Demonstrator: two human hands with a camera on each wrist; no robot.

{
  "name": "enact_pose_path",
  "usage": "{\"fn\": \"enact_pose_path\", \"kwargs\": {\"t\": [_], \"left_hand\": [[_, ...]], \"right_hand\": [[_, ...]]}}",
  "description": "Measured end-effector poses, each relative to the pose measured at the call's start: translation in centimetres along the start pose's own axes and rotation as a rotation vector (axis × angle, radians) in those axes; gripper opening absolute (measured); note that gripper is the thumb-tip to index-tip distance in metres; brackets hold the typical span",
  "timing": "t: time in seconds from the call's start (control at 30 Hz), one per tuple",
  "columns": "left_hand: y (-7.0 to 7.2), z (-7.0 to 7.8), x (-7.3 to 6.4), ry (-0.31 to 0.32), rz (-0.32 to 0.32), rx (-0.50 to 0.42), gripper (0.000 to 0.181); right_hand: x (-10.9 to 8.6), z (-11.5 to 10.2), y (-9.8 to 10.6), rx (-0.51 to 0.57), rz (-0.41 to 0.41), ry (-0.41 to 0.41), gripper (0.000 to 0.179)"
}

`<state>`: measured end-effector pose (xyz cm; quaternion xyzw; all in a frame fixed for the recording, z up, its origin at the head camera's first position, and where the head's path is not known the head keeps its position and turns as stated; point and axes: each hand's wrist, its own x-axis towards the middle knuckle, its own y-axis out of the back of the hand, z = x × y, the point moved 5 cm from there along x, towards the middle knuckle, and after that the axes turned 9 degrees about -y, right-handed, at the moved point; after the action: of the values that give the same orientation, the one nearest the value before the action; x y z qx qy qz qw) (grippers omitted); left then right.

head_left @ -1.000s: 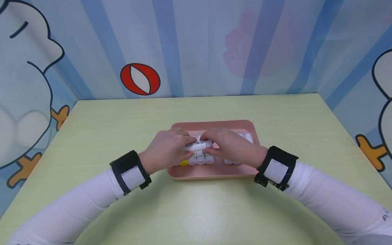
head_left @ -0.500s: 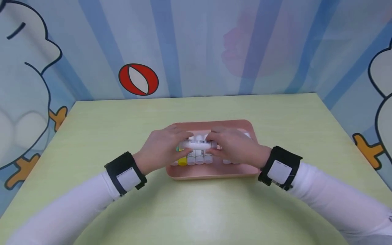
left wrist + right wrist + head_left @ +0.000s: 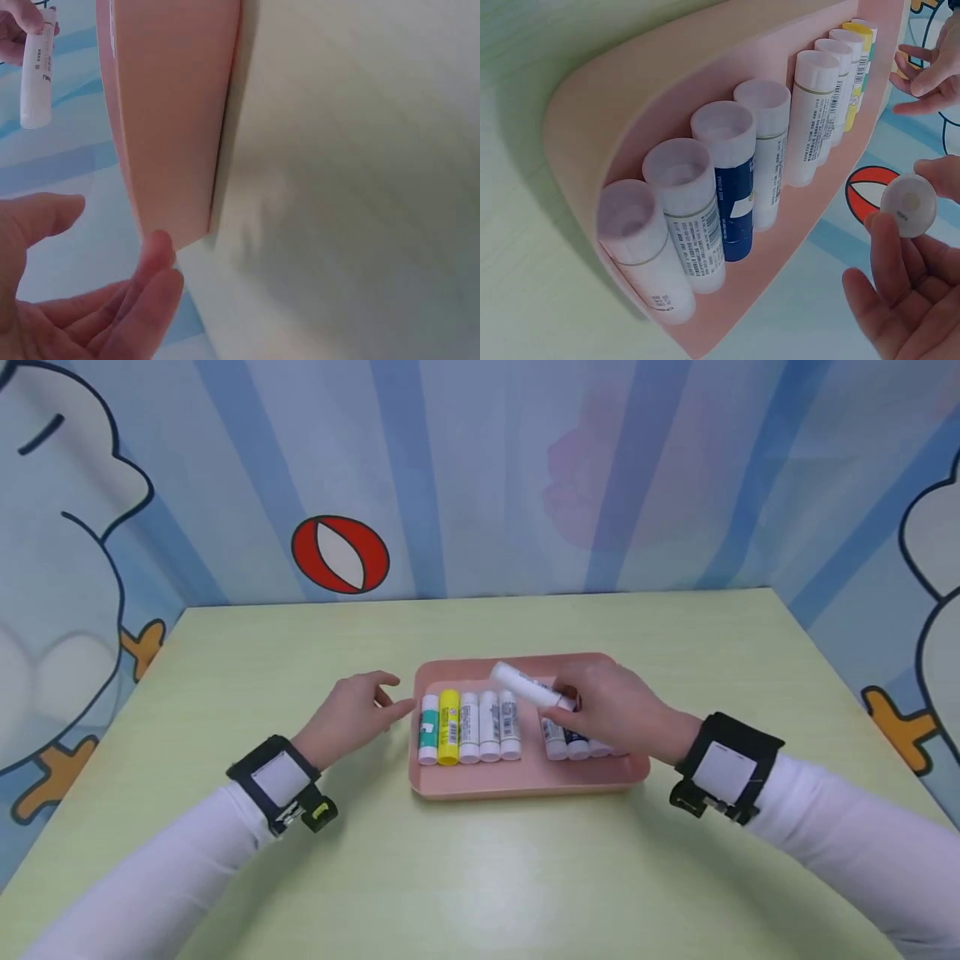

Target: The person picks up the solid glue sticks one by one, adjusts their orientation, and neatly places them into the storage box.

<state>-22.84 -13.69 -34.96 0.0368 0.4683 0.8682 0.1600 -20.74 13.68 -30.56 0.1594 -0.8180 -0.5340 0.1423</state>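
Observation:
My right hand (image 3: 618,697) pinches a white glue stick (image 3: 525,685) by one end between thumb and fingers. The stick is held tilted above the pink tray (image 3: 525,783), its free end pointing up and left. Beside the tray's left edge, my left hand (image 3: 341,714) is empty, its fingers loosely bent. In the tray's left half lie a green-and-white glue stick (image 3: 428,731), a yellow one (image 3: 448,727) and several white ones (image 3: 489,727), side by side. A second row, partly hidden by my right hand, includes a dark blue glue stick (image 3: 733,214) among white ones.
The tray stands on a pale green table (image 3: 495,868) and has a low raised rim. A gap separates its two rows of glue sticks. Behind the table hangs a blue striped backdrop (image 3: 480,477) with cartoon drawings.
Both hands held the glue stick over the tray. My left hand has let go and drawn back left; my right hand has carried the stick rightward, tilting it and uncovering the left row.

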Motion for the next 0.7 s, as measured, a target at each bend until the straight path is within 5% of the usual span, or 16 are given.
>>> {"fn": "enact_pose_path", "kwargs": {"t": [0.23, 0.7], "left_hand": [[-1.8, -1.3, 0.6, 0.113, -0.082, -0.225, 0.057], [-2.8, -0.7, 1.1, 0.115, -0.092, -0.261, 0.038]], "right_hand": [[0.1, 0.8, -0.6, 0.014, -0.042, -0.182, 0.022], [0.9, 1.2, -1.9, -0.125, -0.036, -0.239, 0.031]]}}
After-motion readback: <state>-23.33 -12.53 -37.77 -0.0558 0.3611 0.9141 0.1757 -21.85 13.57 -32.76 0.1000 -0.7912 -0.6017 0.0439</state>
